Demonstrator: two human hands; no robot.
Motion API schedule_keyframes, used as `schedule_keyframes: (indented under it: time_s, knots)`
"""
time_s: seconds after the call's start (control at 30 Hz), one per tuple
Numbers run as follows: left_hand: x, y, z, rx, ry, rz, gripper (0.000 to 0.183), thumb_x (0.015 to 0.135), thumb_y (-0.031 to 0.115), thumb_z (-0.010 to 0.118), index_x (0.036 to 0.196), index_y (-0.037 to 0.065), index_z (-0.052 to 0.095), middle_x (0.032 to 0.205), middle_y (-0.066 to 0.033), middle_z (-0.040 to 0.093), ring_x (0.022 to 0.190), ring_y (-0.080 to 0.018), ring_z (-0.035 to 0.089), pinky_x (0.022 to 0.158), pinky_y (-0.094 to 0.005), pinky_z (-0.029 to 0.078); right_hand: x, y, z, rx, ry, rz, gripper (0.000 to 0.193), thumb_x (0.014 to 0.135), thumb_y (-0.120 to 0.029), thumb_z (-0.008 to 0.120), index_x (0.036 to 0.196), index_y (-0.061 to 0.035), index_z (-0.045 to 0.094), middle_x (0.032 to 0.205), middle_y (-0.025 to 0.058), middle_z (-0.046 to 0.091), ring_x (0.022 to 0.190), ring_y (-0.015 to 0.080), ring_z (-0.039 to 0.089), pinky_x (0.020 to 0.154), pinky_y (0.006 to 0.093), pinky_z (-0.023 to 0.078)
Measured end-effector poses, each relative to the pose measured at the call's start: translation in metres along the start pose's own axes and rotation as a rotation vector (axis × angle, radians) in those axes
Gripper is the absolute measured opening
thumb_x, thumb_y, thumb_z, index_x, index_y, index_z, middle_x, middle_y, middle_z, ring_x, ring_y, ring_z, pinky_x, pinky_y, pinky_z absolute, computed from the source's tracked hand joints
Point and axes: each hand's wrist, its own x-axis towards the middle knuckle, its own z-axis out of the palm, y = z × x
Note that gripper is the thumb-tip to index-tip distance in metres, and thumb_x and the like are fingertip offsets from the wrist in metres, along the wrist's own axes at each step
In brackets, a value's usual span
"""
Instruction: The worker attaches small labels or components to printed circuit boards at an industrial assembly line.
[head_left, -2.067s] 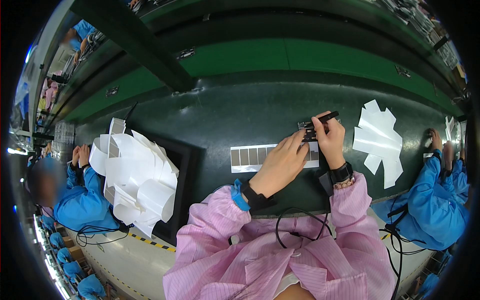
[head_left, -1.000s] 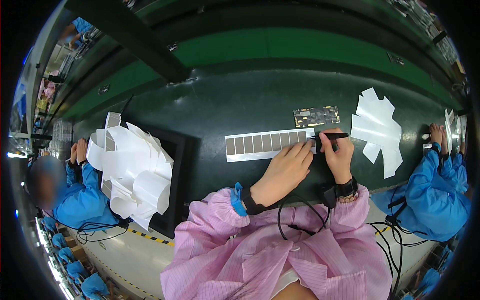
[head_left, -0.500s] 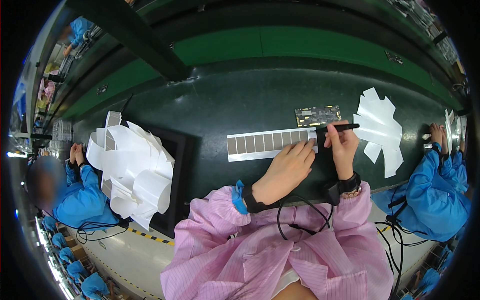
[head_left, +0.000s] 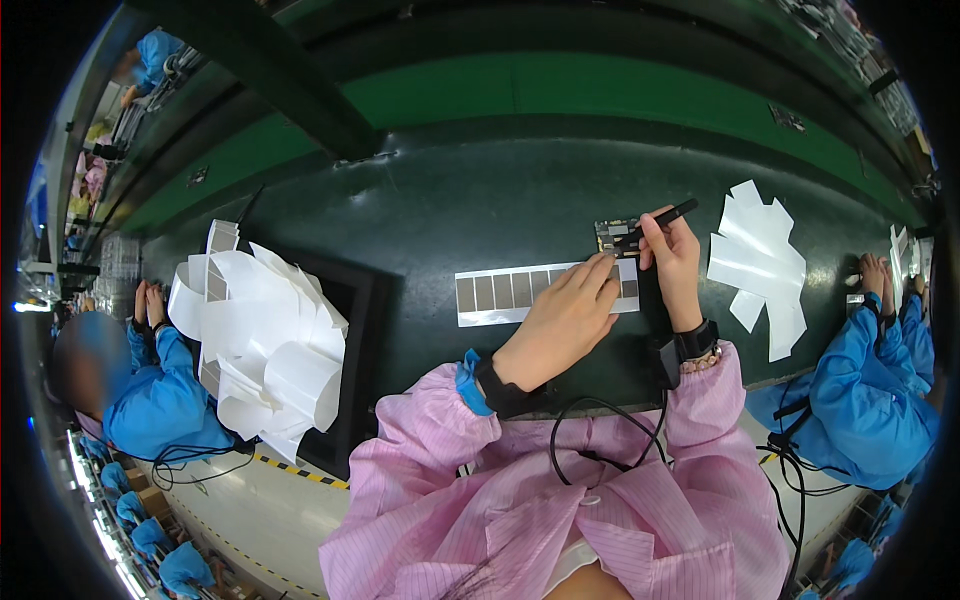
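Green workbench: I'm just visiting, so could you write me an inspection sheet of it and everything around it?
Surface: dark green worktop, shiny in places.
Job's things: circuit board, partly covered; white strip of grey rectangles nearer the person.
Clutter: heaped white sheets at left, beside them a flat black item; white cut sheets at right.
Grips: left hand across the strip; right hand holding a black pen-like tool.
Cables: black cable looping before the pink garment.
Surroundings: people in blue on both sides.

L grip (head_left: pixel 560 325) palm-dn, fingers (head_left: pixel 583 284) pointing fwd/R; R grip (head_left: pixel 674 265) curled in pinch (tips near L's).
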Motion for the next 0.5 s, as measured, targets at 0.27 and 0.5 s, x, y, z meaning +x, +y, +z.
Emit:
schedule_keyframes:
  time_s: [0.27, 0.5]
  knots:
    - [0.0004, 0.0008, -0.0005, 0.002, -0.019, -0.008, 0.040, 0.078, 0.015, 0.068, 0.110, -0.002, 0.052, 0.131, -0.0188, 0.045, 0.120, -0.0318, 0.049, 0.095, -0.0378, 0.046, 0.0030, -0.0032, 0.0011, -0.062, -0.013, 0.001, 0.016, 0.094, -0.018, 0.060, 0.091, -0.0024, 0.057, 0.065, -0.0008, 0.055, 0.049, 0.0047, 0.048, 0.046, 0.0191, 0.036]
    - [0.0002, 0.0010, -0.0005, 0.031, -0.034, -0.006, 0.041, 0.079, 0.016, 0.068, 0.112, -0.001, 0.051, 0.132, -0.0188, 0.045, 0.121, -0.0315, 0.048, 0.096, -0.0376, 0.046, 0.0024, -0.0054, 0.0022, -0.093, -0.016, 0.001, 0.016, 0.094, -0.017, 0.061, 0.091, -0.0019, 0.057, 0.065, -0.0006, 0.055, 0.049, 0.0046, 0.048, 0.046, 0.0188, 0.036]
